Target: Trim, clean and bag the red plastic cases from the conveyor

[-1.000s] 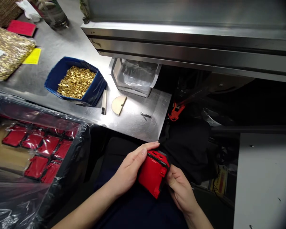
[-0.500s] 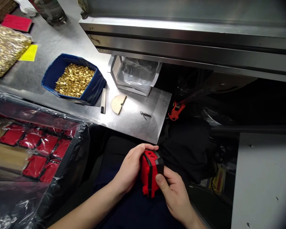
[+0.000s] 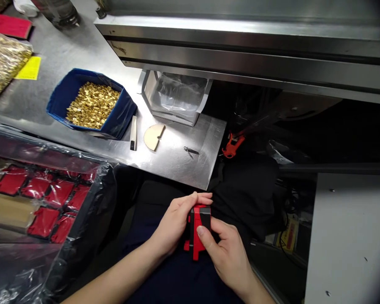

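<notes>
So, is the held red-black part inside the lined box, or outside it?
Outside: the red-black part is held between the left hand and right hand, apart from the lined box.

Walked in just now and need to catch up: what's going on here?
A person is holding a red-and-black part in both hands, above their lap. The left hand wraps its upper left side, while the right hand grips it from the right, thumb across the red face. To the left, similar red parts lie in a plastic-lined box. On the metal bench stands a blue bin of gold-coloured pieces.
</notes>
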`<state>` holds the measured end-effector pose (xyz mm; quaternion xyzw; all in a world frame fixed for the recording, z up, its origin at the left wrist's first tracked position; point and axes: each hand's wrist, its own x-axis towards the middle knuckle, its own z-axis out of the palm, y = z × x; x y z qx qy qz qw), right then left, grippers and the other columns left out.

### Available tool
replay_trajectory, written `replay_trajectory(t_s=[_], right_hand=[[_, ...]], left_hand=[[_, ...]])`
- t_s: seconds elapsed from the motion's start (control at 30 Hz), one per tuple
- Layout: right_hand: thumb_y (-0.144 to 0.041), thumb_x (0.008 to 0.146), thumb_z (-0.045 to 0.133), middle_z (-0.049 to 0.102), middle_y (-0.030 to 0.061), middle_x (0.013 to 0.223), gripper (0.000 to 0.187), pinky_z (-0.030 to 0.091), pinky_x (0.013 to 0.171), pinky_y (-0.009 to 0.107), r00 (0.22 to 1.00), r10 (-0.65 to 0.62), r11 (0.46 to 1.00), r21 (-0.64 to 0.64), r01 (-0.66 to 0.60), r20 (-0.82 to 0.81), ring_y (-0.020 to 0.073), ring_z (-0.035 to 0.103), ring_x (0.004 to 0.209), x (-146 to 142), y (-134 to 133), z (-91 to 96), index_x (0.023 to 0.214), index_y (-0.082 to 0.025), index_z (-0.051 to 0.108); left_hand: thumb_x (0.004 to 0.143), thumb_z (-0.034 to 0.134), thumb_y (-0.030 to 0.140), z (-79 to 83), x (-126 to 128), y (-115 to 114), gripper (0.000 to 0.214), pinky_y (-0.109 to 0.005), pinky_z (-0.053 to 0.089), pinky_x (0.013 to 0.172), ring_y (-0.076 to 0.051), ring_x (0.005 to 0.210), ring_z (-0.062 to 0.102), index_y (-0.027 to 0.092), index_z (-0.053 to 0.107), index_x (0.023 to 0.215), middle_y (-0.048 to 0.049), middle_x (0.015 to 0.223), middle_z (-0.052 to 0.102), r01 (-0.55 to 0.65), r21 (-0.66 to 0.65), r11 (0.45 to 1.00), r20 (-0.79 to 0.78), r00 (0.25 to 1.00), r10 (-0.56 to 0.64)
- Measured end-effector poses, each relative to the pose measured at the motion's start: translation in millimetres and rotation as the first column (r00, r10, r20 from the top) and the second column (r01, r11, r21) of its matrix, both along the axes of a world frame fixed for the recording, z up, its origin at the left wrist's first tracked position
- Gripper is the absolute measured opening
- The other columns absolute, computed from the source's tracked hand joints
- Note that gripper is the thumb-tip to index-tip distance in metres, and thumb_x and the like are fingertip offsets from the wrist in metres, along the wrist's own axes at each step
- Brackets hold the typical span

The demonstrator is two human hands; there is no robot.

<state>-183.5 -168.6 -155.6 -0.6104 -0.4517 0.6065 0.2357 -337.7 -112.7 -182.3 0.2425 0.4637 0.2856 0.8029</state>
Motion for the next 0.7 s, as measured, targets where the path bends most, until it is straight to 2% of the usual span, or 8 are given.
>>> replay_trajectory(t_s=[0.1,0.17,0.23,0.3,0.43,0.57,0.63,0.7], right_hand=[[-0.051,0.096,0.062,0.069,0.0019,0.076,0.037,0.048,0.065,0.026,0.987,-0.138,0.983,-0.135,0.126,-0.087,0.0160,0.061,0.071,1,4,-7.4,0.094,-0.017,0.075],[-0.054,0.094,0.064,0.067,0.0011,0.069,0.040,0.045,0.058,0.024,0.937,-0.293,0.937,-0.254,0.241,-0.191,0.0131,0.056,0.062,3,8,-14.3,0.089,-0.015,0.074],[-0.053,0.091,0.069,0.064,-0.0003,0.065,0.039,0.045,0.056,0.023,0.844,-0.448,0.864,-0.387,0.322,-0.297,0.0107,0.052,0.057,5,11,-20.9,0.082,-0.015,0.072],[-0.049,0.087,0.076,0.064,-0.0011,0.065,0.034,0.047,0.057,0.023,0.739,-0.570,0.783,-0.511,0.355,-0.360,0.0097,0.051,0.056,8,10,-25.8,0.079,-0.015,0.071],[-0.041,0.082,0.082,0.073,0.0023,0.082,0.026,0.054,0.066,0.025,0.620,-0.696,0.680,-0.607,0.410,-0.361,0.0132,0.063,0.070,16,3,-31.0,0.091,-0.018,0.075],[-0.046,0.083,0.080,0.078,0.0053,0.094,0.031,0.057,0.078,0.032,0.576,-0.747,0.624,-0.649,0.435,-0.332,0.0179,0.070,0.081,29,0,-35.0,0.098,-0.018,0.077],[-0.046,0.084,0.079,0.079,0.0059,0.093,0.032,0.057,0.080,0.034,0.552,-0.766,0.590,-0.703,0.398,-0.330,0.0192,0.072,0.082,35,-1,-37.0,0.097,-0.018,0.077],[-0.045,0.083,0.079,0.080,0.0046,0.092,0.029,0.057,0.081,0.033,0.495,-0.799,0.551,-0.747,0.371,-0.342,0.0177,0.072,0.081,40,-2,-38.4,0.095,-0.019,0.078]], left_hand=[[0.105,0.040,0.057,-5.0,-4,-1,0.052,-0.052,0.035,0.121,-0.035,0.142,0.049,0.023,0.076,0.119,-0.0093,0.156,0.052,0.040,-0.001,0.999,0.031,0.999,-0.040],[0.097,0.059,0.061,-7.2,-10,-5,0.056,-0.054,0.027,0.126,-0.036,0.151,0.034,0.027,0.062,0.141,-0.0074,0.166,0.037,0.126,0.124,0.984,-0.011,0.992,-0.126],[0.081,0.083,0.055,-7.5,-15,-9,0.090,-0.056,0.023,0.127,-0.038,0.154,0.029,0.031,0.041,0.157,-0.0090,0.169,0.030,0.234,0.235,0.943,-0.094,0.972,-0.217],[0.072,0.092,0.047,-5.9,-18,-13,0.111,-0.057,0.026,0.126,-0.039,0.152,0.032,0.031,0.029,0.162,-0.0120,0.168,0.030,0.317,0.289,0.904,-0.171,0.946,-0.277],[0.069,0.095,0.044,0.1,-20,-14,0.110,-0.055,0.032,0.125,-0.037,0.149,0.039,0.030,0.033,0.160,-0.0136,0.164,0.038,0.398,0.379,0.836,-0.292,0.908,-0.299],[0.071,0.095,0.039,3.3,-28,-16,0.111,-0.053,0.038,0.122,-0.036,0.148,0.040,0.034,0.029,0.161,-0.0118,0.165,0.038,0.429,0.485,0.762,-0.331,0.897,-0.295],[0.075,0.092,0.035,0.5,-36,-16,0.105,-0.049,0.049,0.115,-0.034,0.147,0.043,0.037,0.030,0.160,-0.0101,0.164,0.039,0.402,0.498,0.768,-0.291,0.912,-0.289],[0.081,0.088,0.032,-5.1,-43,-14,0.093,-0.044,0.055,0.107,-0.031,0.141,0.051,0.037,0.037,0.158,-0.0090,0.158,0.050,0.339,0.475,0.812,-0.237,0.938,-0.252]])
